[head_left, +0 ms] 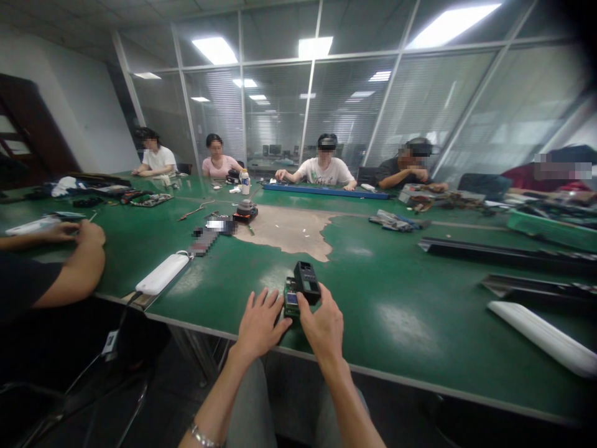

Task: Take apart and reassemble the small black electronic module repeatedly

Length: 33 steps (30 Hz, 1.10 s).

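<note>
My right hand (pixel 324 325) grips a black handheld device (pixel 306 282) by its lower edge, at the near side of the green table (pixel 368 298). A green circuit board (pixel 291 298) with a small lit screen sits against the device, partly hidden by my fingers. My left hand (pixel 261 325) lies just to the left with its fingers spread, its thumb close to the board. I cannot tell whether that thumb touches the board.
A white power bank (pixel 162 274) lies to the left, beside a co-worker's hands (pixel 77 233). Black rails (pixel 504 255) and a long white bar (pixel 543 336) lie to the right. Several people work across the table among boards and tools.
</note>
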Tool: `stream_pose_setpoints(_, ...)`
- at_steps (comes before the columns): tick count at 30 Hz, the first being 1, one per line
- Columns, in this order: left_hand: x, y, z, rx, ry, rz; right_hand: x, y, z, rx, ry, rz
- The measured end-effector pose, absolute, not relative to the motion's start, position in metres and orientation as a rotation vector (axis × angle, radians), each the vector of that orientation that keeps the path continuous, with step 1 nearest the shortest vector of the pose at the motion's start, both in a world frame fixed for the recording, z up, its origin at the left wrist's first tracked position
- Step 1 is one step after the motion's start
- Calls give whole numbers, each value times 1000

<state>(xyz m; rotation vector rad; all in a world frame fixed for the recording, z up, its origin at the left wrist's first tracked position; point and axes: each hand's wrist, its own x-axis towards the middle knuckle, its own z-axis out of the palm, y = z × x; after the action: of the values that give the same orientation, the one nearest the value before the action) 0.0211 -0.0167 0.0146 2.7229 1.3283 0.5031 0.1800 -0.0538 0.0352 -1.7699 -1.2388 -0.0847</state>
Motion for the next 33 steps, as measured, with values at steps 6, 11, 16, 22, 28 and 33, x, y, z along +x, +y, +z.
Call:
stream_pose_setpoints(6, 20, -16, 15, 2724, 1323, 488, 159, -51, 42, -1832, -1291, -38)
stream_pose_setpoints(11, 20, -17, 15, 2716, 1329, 461, 151, -52, 42, -1895, -1317, -48)
stream_pose_setpoints(16, 20, -18, 16, 2716, 1330, 463, 146, -54, 38, -1905, -1345, -104)
stream_pose_setpoints(22, 20, -16, 15, 2699, 1329, 463, 144, -57, 27, -1944, -1359, -113)
stream_pose_setpoints(28, 20, -14, 13, 2699, 1326, 461, 145, -61, 17, -1941, -1348, -113)
stream_pose_setpoints(33, 21, -14, 11, 2688, 1355, 460, 147, -58, 8, -1915, -1340, -118)
